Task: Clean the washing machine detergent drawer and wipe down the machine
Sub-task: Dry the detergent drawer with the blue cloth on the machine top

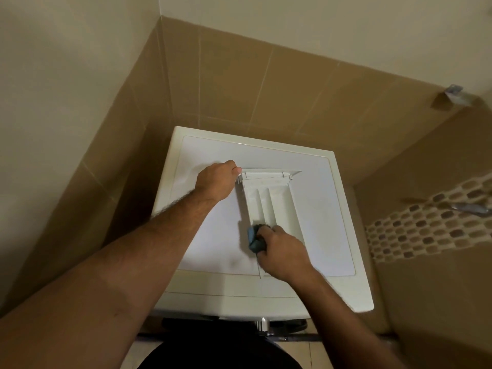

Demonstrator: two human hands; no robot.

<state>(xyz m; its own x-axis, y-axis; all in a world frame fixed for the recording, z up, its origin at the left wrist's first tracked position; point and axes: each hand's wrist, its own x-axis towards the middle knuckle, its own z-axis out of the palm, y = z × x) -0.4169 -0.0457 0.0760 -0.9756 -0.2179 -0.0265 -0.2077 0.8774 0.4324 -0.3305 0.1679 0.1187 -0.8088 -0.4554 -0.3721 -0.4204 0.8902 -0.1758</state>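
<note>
Both hands reach forward: left (217,182) grips drawer (269,201), right (283,251) grips cloth (254,239).

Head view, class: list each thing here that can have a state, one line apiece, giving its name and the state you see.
detergent drawer: removed from the machine, lying flat on the washing machine top, ribbed side up.
blue cloth: bunched, pressed against the drawer's near end.
left hand: grips the drawer's far left corner.
right hand: holds the cloth.
washing machine top: bears the drawer.
</note>
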